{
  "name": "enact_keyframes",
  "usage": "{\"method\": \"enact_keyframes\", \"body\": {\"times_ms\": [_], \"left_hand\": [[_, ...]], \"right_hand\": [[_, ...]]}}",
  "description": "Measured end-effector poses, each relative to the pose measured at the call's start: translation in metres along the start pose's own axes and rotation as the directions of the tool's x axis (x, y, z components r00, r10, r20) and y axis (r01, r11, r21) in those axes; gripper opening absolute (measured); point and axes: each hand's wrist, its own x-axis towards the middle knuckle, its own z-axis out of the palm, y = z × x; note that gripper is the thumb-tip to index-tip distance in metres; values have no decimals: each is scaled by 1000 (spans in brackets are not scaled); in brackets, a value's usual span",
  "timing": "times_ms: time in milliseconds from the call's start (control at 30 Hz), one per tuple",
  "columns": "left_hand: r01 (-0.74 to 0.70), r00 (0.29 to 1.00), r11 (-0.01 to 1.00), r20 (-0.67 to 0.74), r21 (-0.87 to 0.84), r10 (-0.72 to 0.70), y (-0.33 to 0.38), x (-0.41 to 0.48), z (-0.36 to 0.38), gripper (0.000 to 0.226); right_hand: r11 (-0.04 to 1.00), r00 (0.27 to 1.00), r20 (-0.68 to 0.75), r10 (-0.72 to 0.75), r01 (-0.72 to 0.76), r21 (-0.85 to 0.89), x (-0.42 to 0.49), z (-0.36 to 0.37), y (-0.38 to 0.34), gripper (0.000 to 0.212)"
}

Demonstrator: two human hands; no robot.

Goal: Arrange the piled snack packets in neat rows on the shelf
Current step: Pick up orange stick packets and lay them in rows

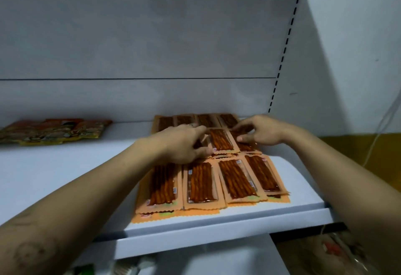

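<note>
While both bare arms are reaching across the flat white shelf board [65, 166], the orange plastic snack packets [199, 182] with clear windows over reddish-brown sticks are lying on its right half in three rows, some stacked on others. The back row is sitting against the pale grey back panel [130, 36]. The left hand [184, 142] is resting palm-down on the middle row, its fingers [200, 129] spread and nearly straight. The right hand [260, 132] is pinching the far-right middle-row packet [246, 145] between thumb and curled fingers. A low pile of yellow-and-red printed packets [54, 132] is lying at the shelf's left rear. A white upright with black slots [286, 42] is rising on the right, beside a white wall [351, 57] with a yellow band [355, 144] and a thin white cable [377, 136] hanging down.
</note>
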Motion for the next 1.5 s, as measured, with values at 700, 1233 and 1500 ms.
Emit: {"method": "enact_keyframes", "body": {"times_ms": [700,1233,1500], "left_hand": [[251,963,968,95,8,-251,13,-17,1,62],[393,919,920,-37,-8,-393,8,-24,20,67],[387,921,922,-36,-33,-388,12,-35,22,62]], "right_hand": [[967,967,41,-251,252,-30,11,11,-26,54],[991,990,39,-132,133,-31,-14,2,1,45],[989,988,43,-150,150,-2,-19,-3,-3,47]]}}
